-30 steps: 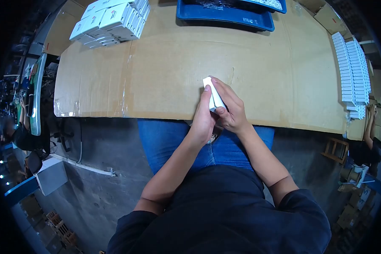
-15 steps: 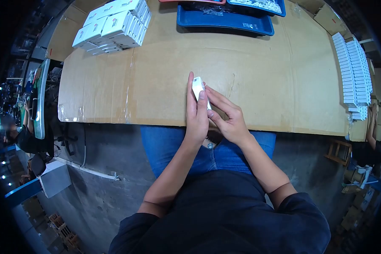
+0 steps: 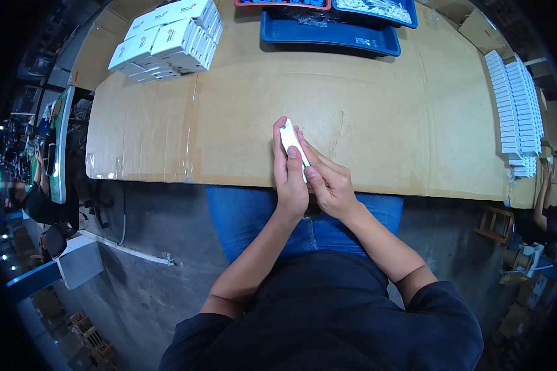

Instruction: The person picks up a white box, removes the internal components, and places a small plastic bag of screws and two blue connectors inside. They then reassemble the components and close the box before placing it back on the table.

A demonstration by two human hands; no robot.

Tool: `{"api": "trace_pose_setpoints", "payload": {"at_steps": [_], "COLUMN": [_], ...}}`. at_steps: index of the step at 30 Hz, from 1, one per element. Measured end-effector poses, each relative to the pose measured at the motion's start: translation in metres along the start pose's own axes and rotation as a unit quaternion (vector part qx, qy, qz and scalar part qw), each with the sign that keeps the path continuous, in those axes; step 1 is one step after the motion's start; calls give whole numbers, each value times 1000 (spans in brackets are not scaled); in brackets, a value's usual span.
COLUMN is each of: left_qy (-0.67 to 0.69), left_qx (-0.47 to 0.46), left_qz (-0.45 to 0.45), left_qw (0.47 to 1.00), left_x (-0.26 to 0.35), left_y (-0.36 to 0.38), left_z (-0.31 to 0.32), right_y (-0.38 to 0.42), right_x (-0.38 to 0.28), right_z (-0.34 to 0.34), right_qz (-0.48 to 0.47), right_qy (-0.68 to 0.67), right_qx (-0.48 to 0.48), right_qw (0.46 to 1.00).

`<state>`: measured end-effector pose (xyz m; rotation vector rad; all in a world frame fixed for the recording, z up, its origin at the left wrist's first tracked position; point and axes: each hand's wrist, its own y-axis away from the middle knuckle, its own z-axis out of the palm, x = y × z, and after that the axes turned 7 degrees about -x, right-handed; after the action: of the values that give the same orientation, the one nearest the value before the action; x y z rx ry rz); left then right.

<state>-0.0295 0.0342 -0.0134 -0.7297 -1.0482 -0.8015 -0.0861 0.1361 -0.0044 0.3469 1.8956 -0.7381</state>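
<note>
A slim white oblong piece (image 3: 291, 138), with a dark spot near its far end, is held between both hands above the table's near edge. Its exact kind I cannot make out. My left hand (image 3: 289, 180) wraps its left side, with the thumb lying on the upper face. On the other side, my right hand (image 3: 332, 185) grips the lower right edge, thumb close to the near end. The right fingers behind the piece are partly hidden.
White printed boxes (image 3: 167, 40) are stacked at the back left of the cardboard-covered table (image 3: 247, 111). A blue tray (image 3: 328, 38) stands at the back, with a red tray (image 3: 284, 5) and another blue tray (image 3: 377, 11) behind. Stacked white boxes (image 3: 513, 111) line the right edge.
Both hands have drawn slightly nearer my body with the white piece. It is turned so more of its broad face shows, and the left fingertips now curl around its edge.
</note>
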Motion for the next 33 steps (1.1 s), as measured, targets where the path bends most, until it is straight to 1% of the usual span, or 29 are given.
{"api": "trace_pose_setpoints", "payload": {"at_steps": [4,6,10,13,15,18,22,24,25,27,31,33], "left_qy": [-8,13,4,0,-17,15,18,83,83,25,24,21], "left_qx": [0,-6,-2,3,6,12,5,-2,-2,-6,-3,-37], "left_qz": [7,-8,-11,-5,-2,-3,4,-8,-7,-2,7,25], "left_qw": [1000,1000,1000,1000,1000,1000,1000,997,997,1000,1000,999], "left_x": [1,4,1,-1,0,0,-1,-3,-2,0,0,2], "left_y": [1,2,4,4,4,6,6,7,6,6,-2,-5], "left_z": [0,1,-1,0,0,1,-1,-3,-3,-2,-2,-4], "right_y": [1,1,2,3,2,3,4,5,5,5,2,3], "right_x": [0,0,0,-1,0,0,2,0,1,2,3,12], "right_z": [0,1,3,3,4,6,8,6,5,6,1,-3], "right_qz": [-6,-15,-20,4,-21,-18,-32,7,6,12,24,74], "right_qy": [2,11,10,-3,14,11,16,-17,-17,-35,-35,-145], "right_qx": [0,1,9,3,9,13,23,16,16,10,6,51], "right_qw": [1000,1000,1000,1000,1000,1000,999,1000,1000,999,999,985]}}
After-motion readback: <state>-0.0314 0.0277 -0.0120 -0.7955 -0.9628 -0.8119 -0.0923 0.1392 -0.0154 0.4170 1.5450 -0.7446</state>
